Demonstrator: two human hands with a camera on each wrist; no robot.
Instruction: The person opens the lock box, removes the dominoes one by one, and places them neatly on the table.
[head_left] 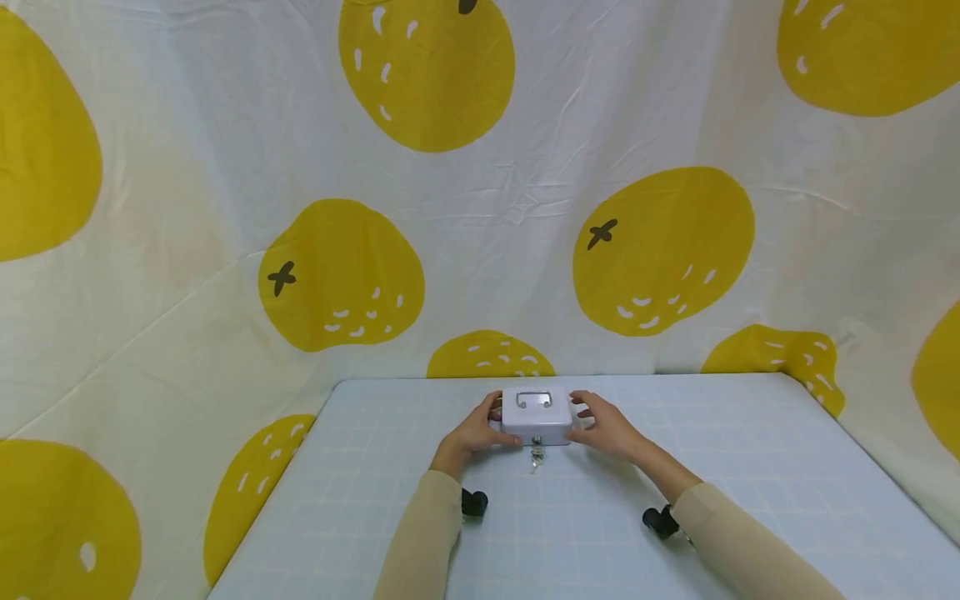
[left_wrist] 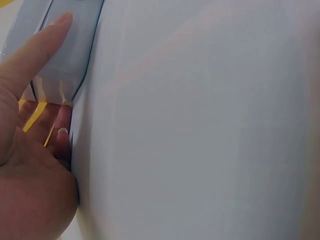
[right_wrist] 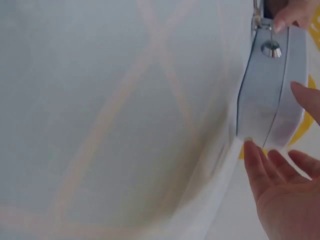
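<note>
A small white cash box with a folding metal handle on its lid stands on the table. A round lock sits in its front face, and a bunch of keys hangs there. My left hand holds the box's left end; in the left wrist view its thumb lies across the front, with the other fingers at the side. At the right end is my right hand, fingers loosely spread. Its lower fingertips meet the side; whether its thumb touches the lid I cannot tell.
The table wears a pale checked cloth. Behind it hangs a white curtain printed with large yellow fruit. A black wrist camera sits at the left sleeve, another black camera at the right sleeve.
</note>
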